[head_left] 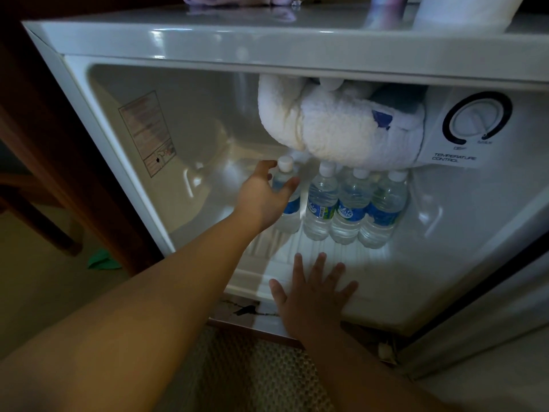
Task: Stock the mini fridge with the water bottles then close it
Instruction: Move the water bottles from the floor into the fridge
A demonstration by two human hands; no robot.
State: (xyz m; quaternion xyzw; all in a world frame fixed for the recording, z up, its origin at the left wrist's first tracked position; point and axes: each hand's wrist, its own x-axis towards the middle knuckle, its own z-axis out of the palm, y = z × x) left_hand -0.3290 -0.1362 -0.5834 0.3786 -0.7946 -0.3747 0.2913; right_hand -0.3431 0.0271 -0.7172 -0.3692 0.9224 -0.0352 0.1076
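At center frame, a person's left hand reached deep into the open mini fridge, its grip wrapped around a water bottle standing upright on the fridge floor, just left of three bottles already lined up beneath the frosted freezer box, apparently to extend the row. The arm stretched nearly straight. At lower center, the right hand lay flat and empty, fingers spread, on the fridge's front sill, seemingly for balance.
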